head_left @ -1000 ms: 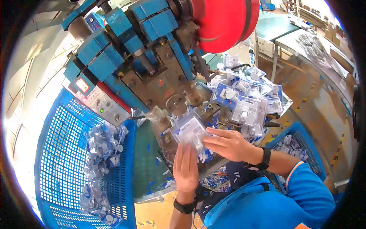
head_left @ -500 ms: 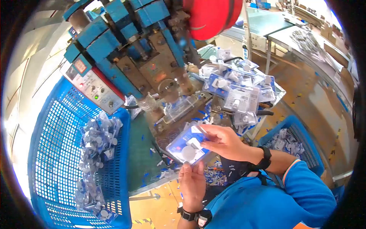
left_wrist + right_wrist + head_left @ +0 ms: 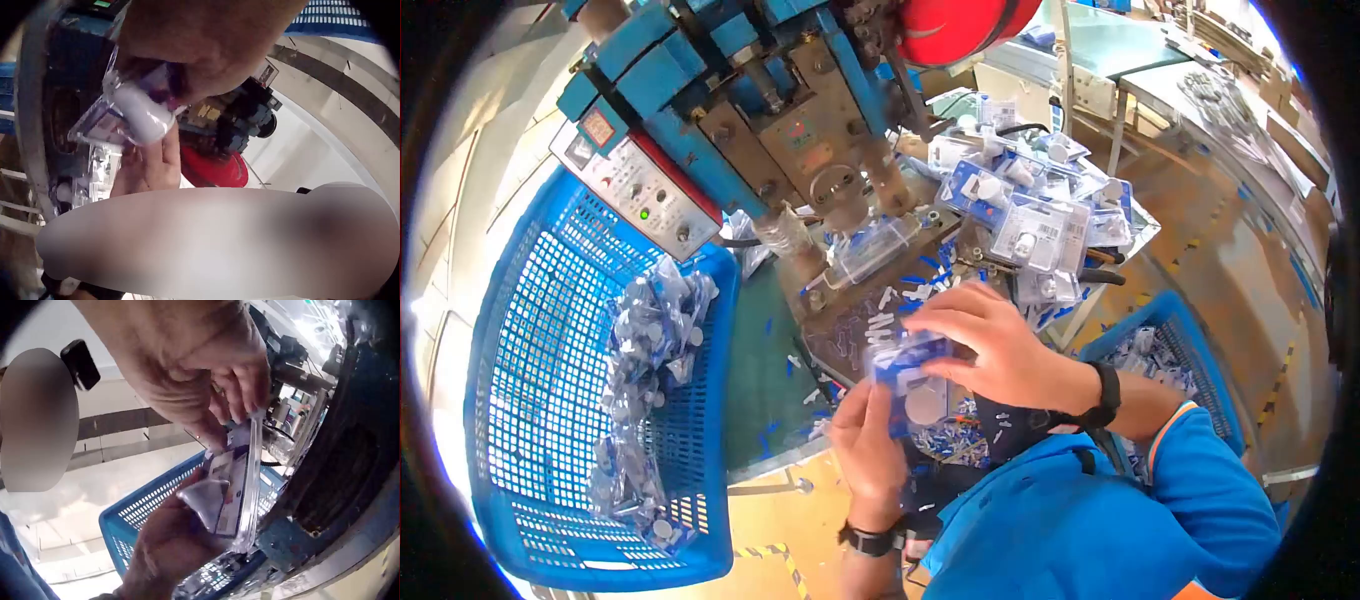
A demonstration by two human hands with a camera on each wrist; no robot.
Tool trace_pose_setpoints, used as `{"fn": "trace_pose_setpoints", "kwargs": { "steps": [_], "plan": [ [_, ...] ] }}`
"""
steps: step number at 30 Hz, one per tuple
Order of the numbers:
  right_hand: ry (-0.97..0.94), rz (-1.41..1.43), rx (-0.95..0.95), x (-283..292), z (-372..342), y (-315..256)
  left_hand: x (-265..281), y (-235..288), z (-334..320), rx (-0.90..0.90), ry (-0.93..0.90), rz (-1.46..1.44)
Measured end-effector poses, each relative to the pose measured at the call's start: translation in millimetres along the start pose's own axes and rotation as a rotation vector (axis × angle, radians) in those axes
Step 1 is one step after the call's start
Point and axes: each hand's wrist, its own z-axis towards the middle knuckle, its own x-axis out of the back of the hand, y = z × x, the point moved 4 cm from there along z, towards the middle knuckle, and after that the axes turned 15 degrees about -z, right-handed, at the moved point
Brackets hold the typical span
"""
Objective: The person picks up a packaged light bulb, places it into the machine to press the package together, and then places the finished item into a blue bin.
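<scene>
A clear blister pack [image 3: 925, 402] with a blue and white card and a round white piece is held up in front of the press, blurred in the head view. My left hand [image 3: 870, 440] grips its near left side between thumb and fingers. On the far right edge, my right hand [image 3: 998, 345] pinches it between thumb and fingers. The right wrist view has the pack [image 3: 234, 497] tilted on edge between both hands, its clear bubble standing out. In the left wrist view, a smooth white bulge of the pack [image 3: 142, 115] shows below my left hand.
A blue press [image 3: 800, 130] with a red wheel [image 3: 960, 30] stands ahead; a clear plastic piece [image 3: 875, 250] lies on its bed. Packs are piled [image 3: 1040, 232] at right. Blue baskets stand left [image 3: 485, 400] and right [image 3: 1218, 400]. Offcuts [image 3: 880, 325] litter the bench.
Both hands have drawn the pack back from the press toward the body. It has turned from its printed white back to its blue front and now tilts between the hands.
</scene>
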Motion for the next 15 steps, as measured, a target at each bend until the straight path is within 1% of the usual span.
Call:
{"fn": "trace_pose_setpoints", "kwargs": {
  "steps": [1,2,3,5,6,8,11,14,15],
  "plan": [
    [0.146,-0.125,0.046,4,-2,-3,-4,-6,-2,-0.046,0.007,-0.122],
    [0.226,-0.160,0.056,7,-7,-13,-8,-13,-4,-0.090,0.014,-0.244],
    [0.181,-0.038,-0.018,1,-9,-13,-10,-18,-7,-0.132,0.024,-0.368],
    [0.097,0.208,-0.169,-15,-10,-12,-13,-24,-11,-0.141,-0.018,-0.431],
    [0.145,0.223,-0.164,-19,-9,-8,-9,-30,-9,-0.143,-0.048,-0.469],
    [0.155,0.225,-0.156,-25,-8,-5,-7,-31,-9,-0.162,-0.126,-0.532],
    [0.167,0.184,-0.118,-28,-5,-8,-3,-31,-10,-0.178,-0.092,-0.543],
    [0.185,0.115,-0.048,-31,-1,-14,4,-29,-6,-0.197,-0.129,-0.521],
    [0.191,0.092,-0.022,-32,0,-17,5,-29,-6,-0.201,-0.112,-0.525]
  ]
}}
